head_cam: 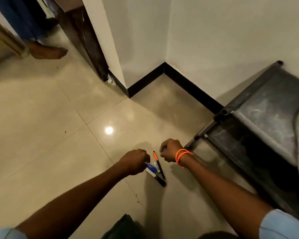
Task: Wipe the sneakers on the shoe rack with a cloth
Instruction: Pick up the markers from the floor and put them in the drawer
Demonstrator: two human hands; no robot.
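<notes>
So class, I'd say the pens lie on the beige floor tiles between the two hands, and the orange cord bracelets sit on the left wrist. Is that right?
Not quite. The head view shows the orange cord bracelets on the right wrist, just behind the right hand; the left hand has a bare wrist. The rest holds: the pens lie on the beige floor tiles between the hands.

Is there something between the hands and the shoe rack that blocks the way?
Nothing visible blocks it. The right hand is just left of the rack, with only bare floor between. The left hand is over the pens on the floor. No sneakers or cloth are clearly visible.
</notes>
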